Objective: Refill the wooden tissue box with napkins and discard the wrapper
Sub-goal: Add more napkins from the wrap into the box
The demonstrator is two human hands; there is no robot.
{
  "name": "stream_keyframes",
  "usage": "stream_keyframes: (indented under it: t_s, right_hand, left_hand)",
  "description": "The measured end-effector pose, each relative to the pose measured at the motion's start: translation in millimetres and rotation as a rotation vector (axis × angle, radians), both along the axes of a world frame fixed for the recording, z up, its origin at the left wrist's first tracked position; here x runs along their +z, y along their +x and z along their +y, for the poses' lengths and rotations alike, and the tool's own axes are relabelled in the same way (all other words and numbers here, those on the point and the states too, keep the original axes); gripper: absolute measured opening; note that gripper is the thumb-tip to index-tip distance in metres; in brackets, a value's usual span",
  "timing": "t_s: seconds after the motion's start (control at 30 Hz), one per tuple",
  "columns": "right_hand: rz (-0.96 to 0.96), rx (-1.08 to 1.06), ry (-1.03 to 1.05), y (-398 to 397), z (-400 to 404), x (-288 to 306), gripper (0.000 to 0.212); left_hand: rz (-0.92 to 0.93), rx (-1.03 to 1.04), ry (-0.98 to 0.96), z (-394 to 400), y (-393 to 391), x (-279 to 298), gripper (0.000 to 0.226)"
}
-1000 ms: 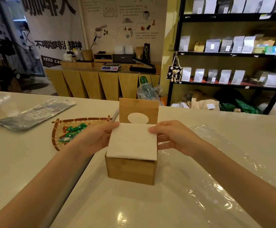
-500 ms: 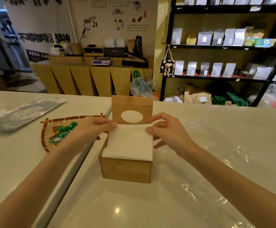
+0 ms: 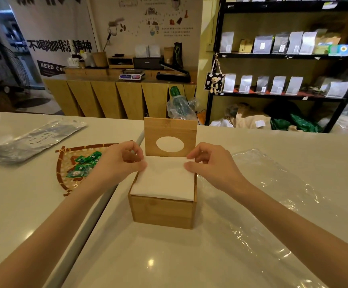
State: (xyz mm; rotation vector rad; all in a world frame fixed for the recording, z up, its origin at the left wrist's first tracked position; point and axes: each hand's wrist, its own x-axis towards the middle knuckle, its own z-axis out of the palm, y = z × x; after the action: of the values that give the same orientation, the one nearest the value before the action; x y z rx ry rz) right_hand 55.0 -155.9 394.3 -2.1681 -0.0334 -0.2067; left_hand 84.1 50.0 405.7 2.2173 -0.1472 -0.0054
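The wooden tissue box (image 3: 162, 212) stands on the white counter in front of me. Its lid (image 3: 170, 137), with an oval hole, is tipped up at the back. A stack of white napkins (image 3: 164, 183) fills the box to the rim. My left hand (image 3: 121, 163) pinches the top napkin at its far left corner. My right hand (image 3: 209, 165) pinches it at the far right corner. The clear plastic wrapper (image 3: 273, 190) lies flat on the counter to the right of the box.
A woven tray (image 3: 65, 163) with several green sachets sits left of the box. A grey foil bag (image 3: 34, 140) lies at the far left. A seam (image 3: 98, 206) runs between two counter slabs. Shelves of pouches stand beyond the counter.
Both hands went from resting flat on the stack's far edge to pinching the top napkin's far corners, which lift slightly. The view came a little closer.
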Motion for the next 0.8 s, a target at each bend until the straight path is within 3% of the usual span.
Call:
stream_keyframes:
  t_s: [0.23,0.47,0.8]
  right_hand:
    - [-0.013,-0.007,-0.315,0,7,5,0.013]
    - [-0.018,0.018,-0.557,-3,16,8,0.008]
    - [0.031,0.045,-0.894,3,35,8,0.015]
  left_hand:
    - [-0.109,-0.056,0.19,-3,0,3,0.017]
    - [-0.218,-0.178,0.619,-14,-4,11,0.017]
    - [-0.312,-0.238,0.979,-33,-3,3,0.02]
